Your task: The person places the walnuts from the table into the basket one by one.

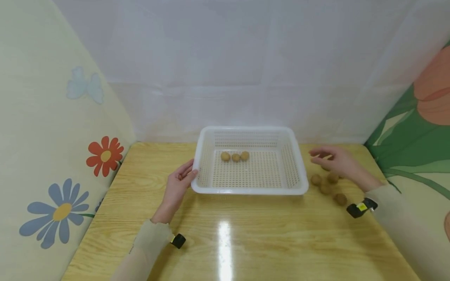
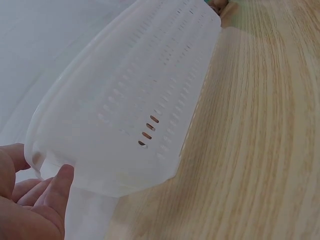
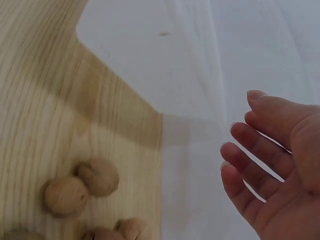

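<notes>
A white perforated plastic basket (image 1: 249, 191) stands on the wooden table, with three walnuts (image 1: 236, 157) in a short row on its floor. My left hand (image 1: 177, 185) grips the basket's left rim, thumb on the edge and fingers below it; the left wrist view shows the same hold on the basket wall (image 2: 125, 100). To the right of the basket, my right hand (image 1: 334, 160) hovers above several loose walnuts (image 1: 325, 189). Its fingers are loosely bent and apart, with nothing between them in the right wrist view, where walnuts (image 3: 66, 196) lie on the table below.
The wooden table (image 1: 267, 238) reaches back to a white cloth wall (image 1: 246, 70). A flower-printed panel (image 1: 52, 128) borders the left side, and another with large green leaves (image 1: 408, 132) borders the right. One walnut (image 1: 340, 199) lies a little nearer the front than the others.
</notes>
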A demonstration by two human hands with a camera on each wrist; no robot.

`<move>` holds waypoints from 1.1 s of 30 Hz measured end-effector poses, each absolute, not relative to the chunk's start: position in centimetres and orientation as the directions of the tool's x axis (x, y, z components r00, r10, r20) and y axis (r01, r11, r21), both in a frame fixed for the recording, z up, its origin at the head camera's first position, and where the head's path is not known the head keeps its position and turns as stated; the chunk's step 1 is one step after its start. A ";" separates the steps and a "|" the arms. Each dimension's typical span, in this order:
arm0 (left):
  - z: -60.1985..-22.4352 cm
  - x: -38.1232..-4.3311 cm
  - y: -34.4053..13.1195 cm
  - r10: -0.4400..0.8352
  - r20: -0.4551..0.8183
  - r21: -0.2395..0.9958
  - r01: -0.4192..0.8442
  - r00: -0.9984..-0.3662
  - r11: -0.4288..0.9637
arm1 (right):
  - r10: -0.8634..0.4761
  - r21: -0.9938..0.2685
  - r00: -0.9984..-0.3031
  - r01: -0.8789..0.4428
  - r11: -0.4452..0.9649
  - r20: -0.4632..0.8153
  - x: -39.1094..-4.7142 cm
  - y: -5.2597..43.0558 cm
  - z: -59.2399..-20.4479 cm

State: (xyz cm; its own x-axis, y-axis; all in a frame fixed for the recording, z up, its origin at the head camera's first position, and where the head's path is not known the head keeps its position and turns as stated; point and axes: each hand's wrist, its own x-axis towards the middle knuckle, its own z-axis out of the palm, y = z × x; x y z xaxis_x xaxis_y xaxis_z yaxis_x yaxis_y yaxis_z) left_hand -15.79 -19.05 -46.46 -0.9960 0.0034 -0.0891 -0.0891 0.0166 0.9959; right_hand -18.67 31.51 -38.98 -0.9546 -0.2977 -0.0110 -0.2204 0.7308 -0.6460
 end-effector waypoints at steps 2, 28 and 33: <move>-46.5 -15.8 -19.1 0.006 -0.087 0.996 -0.087 -0.996 0.019 | -0.280 -0.646 -0.960 -0.207 0.734 -0.010 -18.3 32.5 -39.2; -46.5 -16.0 -18.9 -0.002 -0.068 0.998 -0.068 -0.998 -0.017 | -0.126 -0.557 -0.991 -0.081 0.827 -0.044 -17.1 42.8 -46.4; -46.7 -15.9 -18.9 -0.015 -0.078 0.997 -0.078 -0.997 -0.027 | -0.166 -0.572 -0.982 -0.083 0.816 -0.095 -17.1 43.3 -47.4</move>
State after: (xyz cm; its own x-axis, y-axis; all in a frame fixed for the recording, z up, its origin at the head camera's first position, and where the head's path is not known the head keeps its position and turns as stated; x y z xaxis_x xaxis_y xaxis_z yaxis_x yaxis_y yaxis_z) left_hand -15.90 -18.88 -46.69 -0.9968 -0.0148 -0.0782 -0.0777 -0.0269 0.9966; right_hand -17.13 43.27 -47.39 -0.9816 -0.1658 -0.0947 -0.0826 0.8159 -0.5722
